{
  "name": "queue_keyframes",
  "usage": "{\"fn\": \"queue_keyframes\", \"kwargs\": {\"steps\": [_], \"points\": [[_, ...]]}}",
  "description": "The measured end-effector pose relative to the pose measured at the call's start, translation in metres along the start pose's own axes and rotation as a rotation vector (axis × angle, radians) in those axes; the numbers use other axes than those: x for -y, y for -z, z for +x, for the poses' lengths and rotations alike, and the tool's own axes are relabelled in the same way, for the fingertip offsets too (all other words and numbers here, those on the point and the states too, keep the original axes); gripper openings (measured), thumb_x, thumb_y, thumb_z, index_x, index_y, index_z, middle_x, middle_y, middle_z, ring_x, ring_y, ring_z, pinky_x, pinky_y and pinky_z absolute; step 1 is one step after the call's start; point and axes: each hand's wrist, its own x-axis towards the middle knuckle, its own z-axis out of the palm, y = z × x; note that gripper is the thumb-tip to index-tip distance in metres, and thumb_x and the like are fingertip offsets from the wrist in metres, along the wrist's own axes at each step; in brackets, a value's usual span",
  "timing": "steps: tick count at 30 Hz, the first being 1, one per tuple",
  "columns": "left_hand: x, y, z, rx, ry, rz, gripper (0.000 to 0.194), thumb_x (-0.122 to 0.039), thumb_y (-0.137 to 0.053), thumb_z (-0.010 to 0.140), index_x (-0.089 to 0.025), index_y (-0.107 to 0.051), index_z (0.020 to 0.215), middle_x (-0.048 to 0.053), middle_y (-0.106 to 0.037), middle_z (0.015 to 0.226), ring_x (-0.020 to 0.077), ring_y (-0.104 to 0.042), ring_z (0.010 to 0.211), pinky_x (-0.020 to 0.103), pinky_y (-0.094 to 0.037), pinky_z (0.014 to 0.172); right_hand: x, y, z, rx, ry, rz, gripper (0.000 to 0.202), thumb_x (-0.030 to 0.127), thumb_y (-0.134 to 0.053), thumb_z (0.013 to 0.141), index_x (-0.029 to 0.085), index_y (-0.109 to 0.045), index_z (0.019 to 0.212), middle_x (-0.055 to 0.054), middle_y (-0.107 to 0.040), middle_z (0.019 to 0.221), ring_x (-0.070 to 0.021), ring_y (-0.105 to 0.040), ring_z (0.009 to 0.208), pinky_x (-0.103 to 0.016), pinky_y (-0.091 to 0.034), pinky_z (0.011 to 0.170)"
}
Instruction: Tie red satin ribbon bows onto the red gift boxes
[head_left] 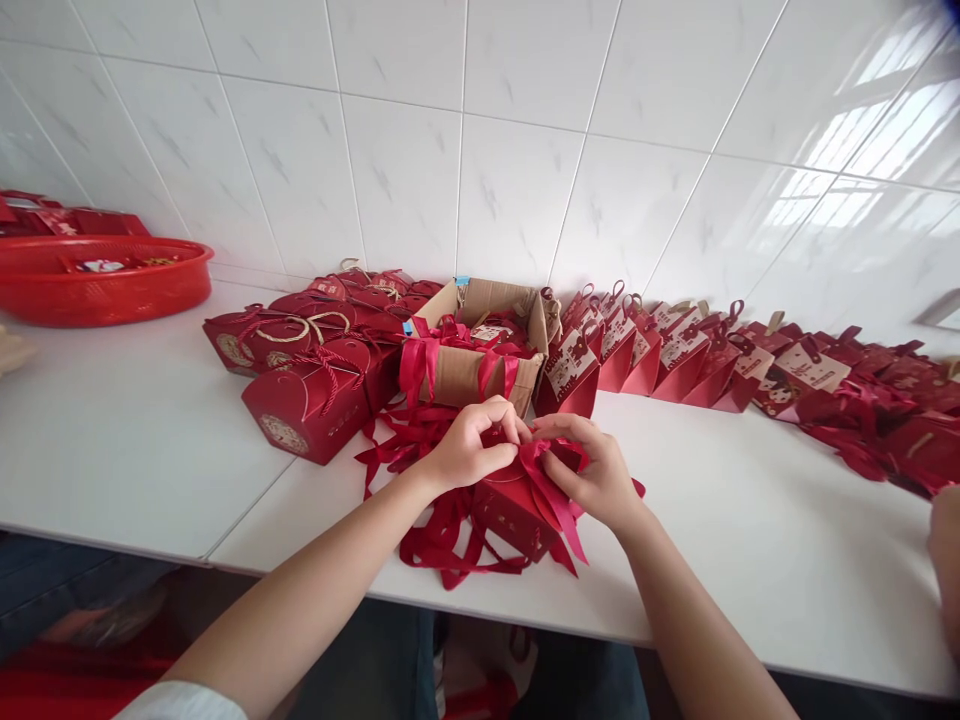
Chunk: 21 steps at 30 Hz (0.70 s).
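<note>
Both hands meet above a red box near the middle of the worktop (750, 520): the left hand (480, 450) has its fingertips pinched narrow, the right hand (592, 470) curls around a ribbon (551, 490) (glossy, deep pink). The box (514, 505) sits among loose ribbons (450, 545). Beyond it stands a carton (457, 378); left, tied boxes (315, 400); right, a row of bags (675, 350).

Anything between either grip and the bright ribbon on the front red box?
Nothing visible. The right grip holds the ribbon; the left grip is right beside it. Loose ribbons lie around the box, not between.
</note>
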Motion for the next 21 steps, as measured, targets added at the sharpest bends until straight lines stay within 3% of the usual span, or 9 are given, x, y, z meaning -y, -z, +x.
{"fn": "queue_keyframes", "kwargs": {"steps": [6,17,21], "points": [[-0.0005,-0.0001,0.0001,-0.006,0.009,0.01,0.008,-0.014,-0.055,0.066,-0.018,-0.05,0.063,0.004,-0.062,0.076,0.0178,-0.057,0.076,0.032,-0.044,0.074,0.0017,0.0008,0.0002,-0.115,0.06,-0.087,0.021,0.014,-0.055,0.08,0.024,-0.06,0.097,-0.003,-0.068,0.09,-0.0196,-0.064,0.083,-0.04,-0.049,0.08],[0.0007,-0.0005,-0.001,0.0,0.023,0.012,0.007,-0.013,-0.055,0.066,-0.018,-0.05,0.063,0.003,-0.061,0.078,0.0167,-0.057,0.074,0.031,-0.043,0.072,0.0084,-0.0009,-0.0008,-0.312,0.209,-0.094,0.022,0.008,-0.053,0.08,0.023,-0.061,0.094,-0.005,-0.057,0.086,-0.0164,-0.057,0.072,-0.031,-0.048,0.061],[0.0003,-0.0006,-0.001,0.002,0.035,0.017,0.008,-0.014,-0.054,0.066,-0.018,-0.049,0.062,0.004,-0.062,0.078,0.017,-0.057,0.075,0.031,-0.042,0.072,0.0068,0.0046,-0.005,-0.331,0.091,0.104,0.011,0.017,-0.055,0.083,0.023,-0.06,0.09,-0.002,-0.054,0.077,-0.012,-0.049,0.055,-0.028,-0.041,0.05]]}}
